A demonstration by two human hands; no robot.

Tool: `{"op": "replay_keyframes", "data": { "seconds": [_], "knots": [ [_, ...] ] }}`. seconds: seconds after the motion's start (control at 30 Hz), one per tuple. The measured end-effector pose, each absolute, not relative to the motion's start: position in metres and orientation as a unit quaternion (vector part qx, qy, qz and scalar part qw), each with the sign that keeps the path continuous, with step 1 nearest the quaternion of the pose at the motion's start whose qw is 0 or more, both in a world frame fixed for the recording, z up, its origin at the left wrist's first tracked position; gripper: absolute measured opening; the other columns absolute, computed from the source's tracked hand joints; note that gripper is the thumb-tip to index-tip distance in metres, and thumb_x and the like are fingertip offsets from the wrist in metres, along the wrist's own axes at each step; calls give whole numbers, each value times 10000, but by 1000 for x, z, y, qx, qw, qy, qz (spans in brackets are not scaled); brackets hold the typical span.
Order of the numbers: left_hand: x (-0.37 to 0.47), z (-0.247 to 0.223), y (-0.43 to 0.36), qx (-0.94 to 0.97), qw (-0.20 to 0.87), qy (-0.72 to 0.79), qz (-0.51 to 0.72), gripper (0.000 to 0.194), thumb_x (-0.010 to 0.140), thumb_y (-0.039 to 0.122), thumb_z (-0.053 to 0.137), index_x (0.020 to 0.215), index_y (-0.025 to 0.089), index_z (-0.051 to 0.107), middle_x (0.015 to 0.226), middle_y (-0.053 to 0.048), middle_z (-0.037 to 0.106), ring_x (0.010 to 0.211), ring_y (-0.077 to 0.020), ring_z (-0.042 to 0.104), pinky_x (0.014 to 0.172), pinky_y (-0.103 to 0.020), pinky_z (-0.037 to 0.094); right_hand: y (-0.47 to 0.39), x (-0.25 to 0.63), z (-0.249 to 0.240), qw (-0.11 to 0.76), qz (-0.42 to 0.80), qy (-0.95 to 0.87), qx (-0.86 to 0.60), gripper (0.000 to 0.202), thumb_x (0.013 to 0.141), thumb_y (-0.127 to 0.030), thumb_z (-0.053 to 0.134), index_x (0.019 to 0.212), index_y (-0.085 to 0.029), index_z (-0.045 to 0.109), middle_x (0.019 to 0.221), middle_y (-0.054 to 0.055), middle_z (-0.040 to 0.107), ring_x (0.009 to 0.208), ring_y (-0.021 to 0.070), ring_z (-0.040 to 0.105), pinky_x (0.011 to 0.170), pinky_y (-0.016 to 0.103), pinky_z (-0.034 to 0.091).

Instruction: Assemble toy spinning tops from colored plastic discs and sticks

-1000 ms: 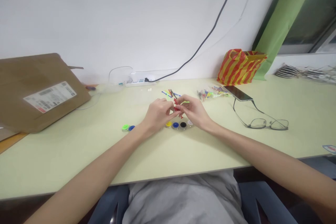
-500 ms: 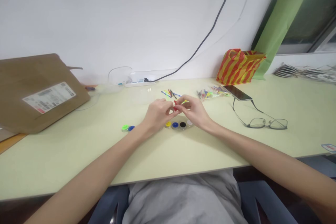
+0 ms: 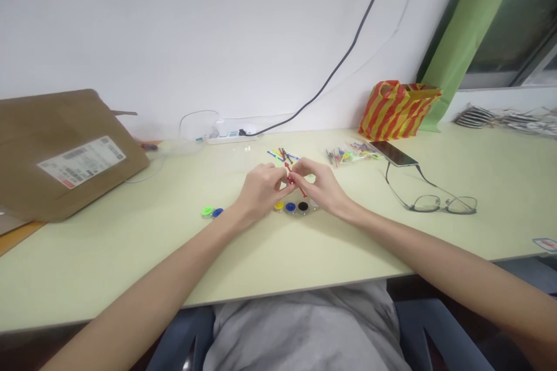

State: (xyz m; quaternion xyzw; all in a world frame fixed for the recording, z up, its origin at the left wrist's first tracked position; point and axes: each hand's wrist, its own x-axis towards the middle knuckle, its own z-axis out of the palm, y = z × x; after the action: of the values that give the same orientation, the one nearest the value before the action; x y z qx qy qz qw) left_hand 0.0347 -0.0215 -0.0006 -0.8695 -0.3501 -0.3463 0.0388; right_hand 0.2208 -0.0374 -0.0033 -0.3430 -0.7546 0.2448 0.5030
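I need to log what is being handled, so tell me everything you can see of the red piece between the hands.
The red piece is a thin, plastic-looking stick, small and partly hidden. It slants from upper left to lower right above the table, pinched between the fingers of the left hand and right hand. Its lower end pokes out below the right hand's fingers. Finer detail is too small to tell.
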Motion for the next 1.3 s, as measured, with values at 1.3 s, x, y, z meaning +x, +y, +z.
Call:
{"op": "replay_keyframes", "data": {
  "seconds": [1.3],
  "knots": [
    [33,-2,-19,-857,61,-338,-385,363,971,471,575,751,184,607,761,-43,619,738,-188,551,729,-322,439,-34,224,3,541,352,-684,-339,183,780,-334,760,783,-162,697,782,41,703,720,167,635,688,302,503]
  ]
}}
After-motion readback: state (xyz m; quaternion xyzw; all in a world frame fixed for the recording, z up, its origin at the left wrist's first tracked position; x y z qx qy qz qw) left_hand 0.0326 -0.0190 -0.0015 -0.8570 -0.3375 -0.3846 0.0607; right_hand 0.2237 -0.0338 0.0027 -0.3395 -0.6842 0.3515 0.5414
